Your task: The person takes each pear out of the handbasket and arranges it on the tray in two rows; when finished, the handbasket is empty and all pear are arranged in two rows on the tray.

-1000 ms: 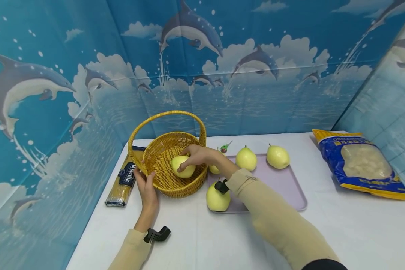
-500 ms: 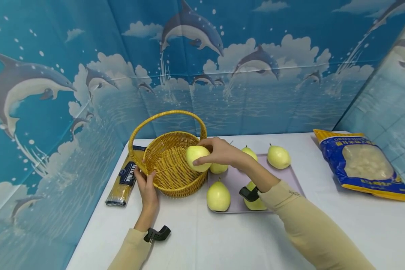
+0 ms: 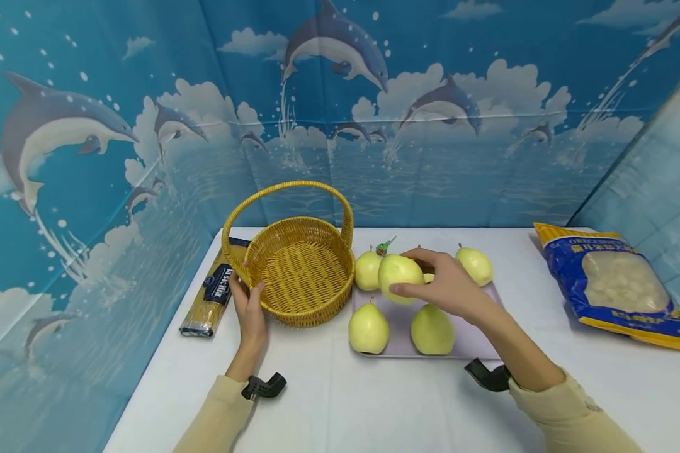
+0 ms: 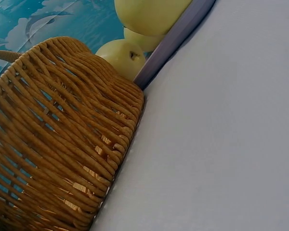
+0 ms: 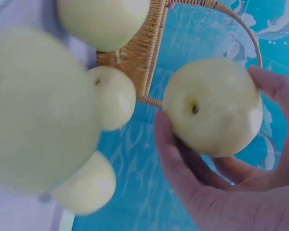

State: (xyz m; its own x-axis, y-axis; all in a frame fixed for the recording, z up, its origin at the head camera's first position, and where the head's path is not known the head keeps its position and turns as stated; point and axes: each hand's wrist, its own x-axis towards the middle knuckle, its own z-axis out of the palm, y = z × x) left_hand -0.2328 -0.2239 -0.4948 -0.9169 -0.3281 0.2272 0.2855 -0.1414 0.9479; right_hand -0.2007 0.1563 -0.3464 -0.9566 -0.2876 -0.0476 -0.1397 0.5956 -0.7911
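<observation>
My right hand pinches a yellow-green pear between thumb and fingers, over the lilac tray. In the right wrist view the held pear shows its dimpled end toward the camera. More pears stand on the tray, among them a front left pear, a front middle pear and a back left pear. My left hand rests with extended fingers against the left outer side of the golden woven basket, thumb apart from the fingers. In the left wrist view only the basket wall shows, without the hand.
A pack of spaghetti lies left of the basket, partly behind it. At the far right lies a blue and yellow bag of pasta. A small green item sits behind the tray. A dolphin-print curtain closes off the back.
My right hand has lifted the pear out of the basket and carried it rightward to above the tray. My left hand stays at the basket. The head view has shifted slightly.
</observation>
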